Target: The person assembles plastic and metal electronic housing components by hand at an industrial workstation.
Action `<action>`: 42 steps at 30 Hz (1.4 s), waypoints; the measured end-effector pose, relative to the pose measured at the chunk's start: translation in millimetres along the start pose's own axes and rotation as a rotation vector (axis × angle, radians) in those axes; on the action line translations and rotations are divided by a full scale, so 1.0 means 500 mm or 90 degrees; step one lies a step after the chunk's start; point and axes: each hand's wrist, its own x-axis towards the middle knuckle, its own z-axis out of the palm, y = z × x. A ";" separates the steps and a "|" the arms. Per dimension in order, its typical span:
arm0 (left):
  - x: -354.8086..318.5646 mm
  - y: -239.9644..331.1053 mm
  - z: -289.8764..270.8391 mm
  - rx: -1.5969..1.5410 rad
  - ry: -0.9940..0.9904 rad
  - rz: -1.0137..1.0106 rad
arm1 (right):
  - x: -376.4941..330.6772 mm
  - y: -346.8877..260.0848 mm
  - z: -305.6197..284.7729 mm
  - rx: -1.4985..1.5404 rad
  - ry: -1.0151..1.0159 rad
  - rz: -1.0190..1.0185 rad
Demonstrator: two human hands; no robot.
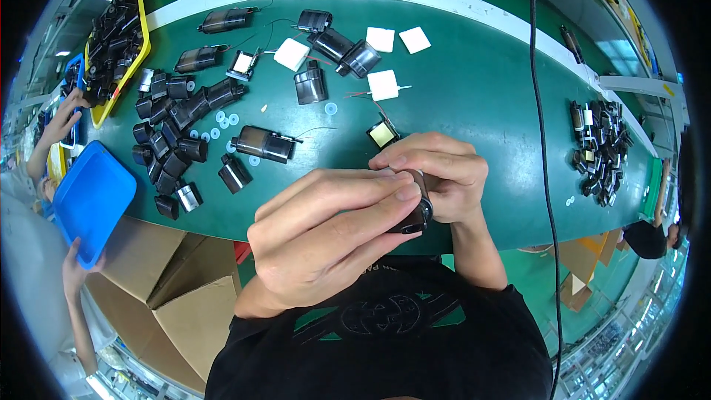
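Close to my chest, a small dark glossy plastic casing (424, 211) is held between both hands. My left hand (326, 226) is closed on it from the left, its fingers covering much of it. From the far right side my right hand (443, 174) pinches it with thumb and fingers. Just beyond the fingertips lies a small part with a pale yellow face (382, 133), joined by thin wires to a white square pad (384, 85). A smoky, see-through casing (263, 144) with a wire lies on the table left of my hands.
Many black casings (178, 115) and pale blue rings (215, 133) cover the green table's left. A dark heap of parts (598, 148) sits at right. A black cable (544, 155) hangs across. At left, another person's hand (74, 263) holds a blue tray (92, 200) near a yellow bin (143, 37).
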 end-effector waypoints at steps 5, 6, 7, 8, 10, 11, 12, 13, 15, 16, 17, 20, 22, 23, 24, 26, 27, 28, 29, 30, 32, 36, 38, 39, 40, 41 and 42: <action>0.008 -0.011 -0.003 -0.008 0.013 0.020 | 0.002 -0.013 -0.006 -0.044 0.002 0.059; 0.009 -0.012 -0.004 -0.011 0.014 0.021 | 0.004 -0.014 -0.004 -0.043 0.002 0.058; 0.010 -0.014 -0.005 -0.009 0.014 0.023 | 0.009 -0.015 -0.001 -0.038 0.010 0.043; 0.011 -0.018 -0.006 -0.014 0.013 0.016 | 0.014 -0.016 0.002 -0.032 0.019 0.028; 0.007 -0.015 -0.012 0.002 0.020 0.011 | 0.012 -0.015 0.000 -0.004 -0.001 0.040; 0.007 -0.009 -0.012 -0.007 0.013 -0.013 | 0.010 -0.017 -0.006 0.018 -0.018 0.057; 0.008 -0.002 -0.018 -0.006 0.010 -0.031 | 0.016 -0.030 -0.010 -0.036 -0.049 0.055; 0.003 0.000 -0.025 -0.010 -0.005 -0.031 | 0.016 -0.043 -0.008 -0.052 -0.052 0.076; 0.009 0.008 -0.029 -0.042 -0.003 -0.060 | 0.011 -0.064 -0.002 -0.120 -0.017 0.110; 0.010 0.001 -0.037 -0.064 -0.016 -0.086 | 0.008 -0.070 0.004 -0.076 0.024 0.170; 0.012 -0.006 -0.042 -0.094 -0.032 -0.114 | 0.008 -0.065 0.013 -0.059 0.015 0.148; -0.005 -0.029 -0.038 -0.242 -0.005 -0.285 | 0.006 -0.044 0.007 0.099 0.059 0.242; -0.014 -0.041 -0.038 -0.262 -0.007 -0.309 | 0.011 -0.049 0.001 0.118 0.031 0.339; -0.016 -0.048 -0.044 -0.244 -0.020 -0.307 | 0.015 -0.052 -0.003 0.139 0.004 0.434; -0.016 -0.046 -0.039 -0.352 0.020 -0.352 | 0.022 -0.059 -0.007 0.090 -0.023 0.459; -0.018 -0.057 -0.043 -0.395 0.019 -0.342 | 0.039 -0.073 -0.001 0.108 0.004 0.525; -0.021 -0.068 -0.040 -0.403 0.017 -0.315 | 0.047 -0.077 0.001 0.139 0.020 0.565; -0.022 -0.074 -0.042 -0.430 0.026 -0.347 | 0.053 -0.074 0.005 0.127 0.037 0.579; -0.022 -0.078 -0.044 -0.455 0.035 -0.379 | 0.057 -0.070 0.010 0.164 0.048 0.614; -0.023 -0.077 -0.048 -0.439 0.035 -0.400 | 0.060 -0.070 0.011 0.205 0.057 0.641; -0.028 -0.073 -0.045 -0.439 0.043 -0.399 | 0.059 -0.065 0.003 0.252 0.043 0.643; -0.029 -0.065 -0.037 -0.437 0.074 -0.394 | 0.063 -0.059 0.007 0.284 0.037 0.650; -0.034 -0.060 -0.033 -0.433 0.078 -0.405 | 0.070 -0.063 0.003 0.248 0.046 0.647; -0.036 -0.058 -0.031 -0.428 0.089 -0.412 | 0.068 -0.065 0.002 0.251 0.047 0.649; -0.037 -0.057 -0.029 -0.427 0.088 -0.415 | 0.067 -0.067 0.002 0.239 0.043 0.639; -0.037 -0.056 -0.028 -0.424 0.084 -0.427 | 0.065 -0.067 0.001 0.228 0.038 0.628; -0.037 -0.054 -0.027 -0.419 0.079 -0.439 | 0.064 -0.068 0.000 0.230 0.039 0.629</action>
